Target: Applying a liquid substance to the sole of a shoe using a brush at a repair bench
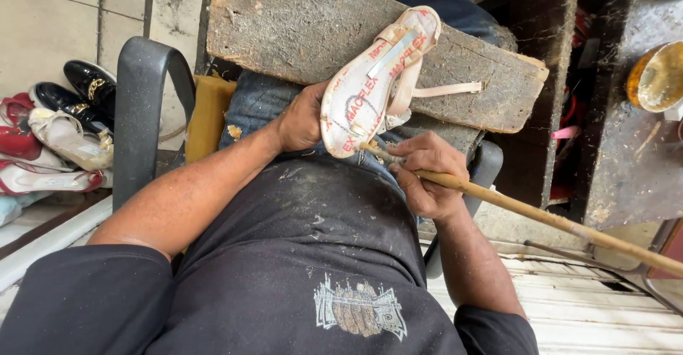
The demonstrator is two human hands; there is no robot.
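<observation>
Pale strappy sandal (373,85) lies sole-up on the worn wooden board (284,20), its heel clamped in his left hand (302,120). Right hand (423,177) grips a long wooden stick (541,216), tip at the heel edge.

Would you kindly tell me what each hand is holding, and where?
Left hand grips the pale sandal at its heel edge; right hand holds the long wooden stick near its tip.

Worn wooden board (284,20) across the lap, pale sandal (373,85) on its edge.
</observation>
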